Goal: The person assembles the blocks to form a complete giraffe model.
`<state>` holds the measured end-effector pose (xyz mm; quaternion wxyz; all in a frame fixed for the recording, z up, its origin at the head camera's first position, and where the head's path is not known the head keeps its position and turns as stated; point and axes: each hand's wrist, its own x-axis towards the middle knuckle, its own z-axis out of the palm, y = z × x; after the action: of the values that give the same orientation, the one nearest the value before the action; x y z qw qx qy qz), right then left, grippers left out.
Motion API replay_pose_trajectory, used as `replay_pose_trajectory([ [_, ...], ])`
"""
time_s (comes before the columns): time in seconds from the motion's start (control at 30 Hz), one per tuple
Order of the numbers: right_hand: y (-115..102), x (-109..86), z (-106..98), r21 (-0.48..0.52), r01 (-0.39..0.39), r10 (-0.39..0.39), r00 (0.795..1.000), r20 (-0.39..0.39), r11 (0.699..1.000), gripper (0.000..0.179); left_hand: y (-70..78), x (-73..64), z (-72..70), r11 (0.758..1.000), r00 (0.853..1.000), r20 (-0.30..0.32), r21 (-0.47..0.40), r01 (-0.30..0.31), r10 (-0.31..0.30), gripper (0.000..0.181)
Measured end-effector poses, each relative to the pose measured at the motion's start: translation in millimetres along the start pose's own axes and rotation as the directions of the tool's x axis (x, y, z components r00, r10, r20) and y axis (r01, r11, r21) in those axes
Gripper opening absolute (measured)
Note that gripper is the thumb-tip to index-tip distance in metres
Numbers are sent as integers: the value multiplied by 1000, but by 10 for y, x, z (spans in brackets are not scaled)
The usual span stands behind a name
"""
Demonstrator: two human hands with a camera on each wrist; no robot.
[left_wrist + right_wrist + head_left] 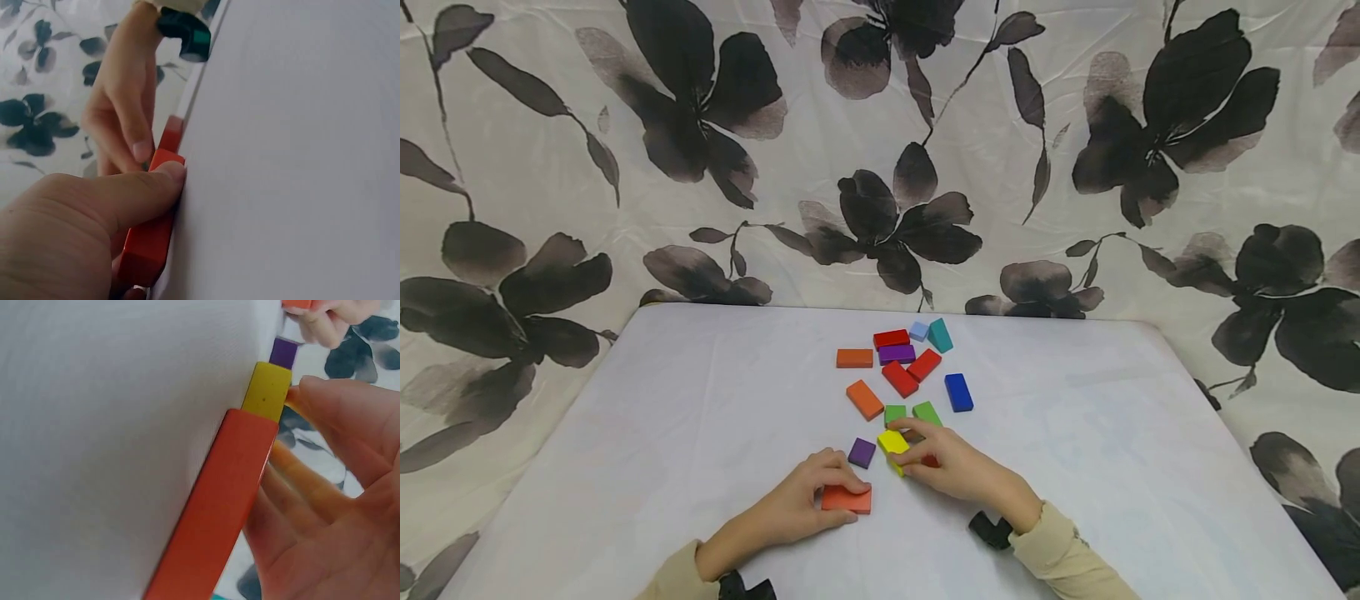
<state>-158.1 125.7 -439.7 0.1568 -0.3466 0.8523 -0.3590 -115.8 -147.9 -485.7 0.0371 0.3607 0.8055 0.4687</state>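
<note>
At worktop's [647, 450] near middle, find left grip [796, 500] pinching red-orange block [847, 501] by its long sides; judge light, stiff, smooth, hardly fragile. Slightly farther and right, find right grip [957, 468] curved over yellow block [891, 442]; cannot tell whether pinching. Probably handles alike: take by opposite faces.

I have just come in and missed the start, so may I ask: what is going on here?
A person's left hand grips a smooth orange-red rectangular block on a white table. The right hand has its fingers curled round a smooth yellow block, and a long, smooth red block is close by that hand. A small purple block lies between the two hands. More coloured blocks are scattered beyond, among them a blue rectangular block. I cannot tell the material.
</note>
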Motion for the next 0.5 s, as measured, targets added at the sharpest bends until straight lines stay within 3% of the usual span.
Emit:
replay_pose_trajectory([
  [0.23,-67,-1,7,-96,18,-19,1000,-13,995,17,41,88,97,1000,1000,8,-11,-1,1,26],
  [0.5,-193,-77,36,-218,-9,8,1000,-9,976,11,67,103,98,1000,1000,10,-3,-9,9,26],
])
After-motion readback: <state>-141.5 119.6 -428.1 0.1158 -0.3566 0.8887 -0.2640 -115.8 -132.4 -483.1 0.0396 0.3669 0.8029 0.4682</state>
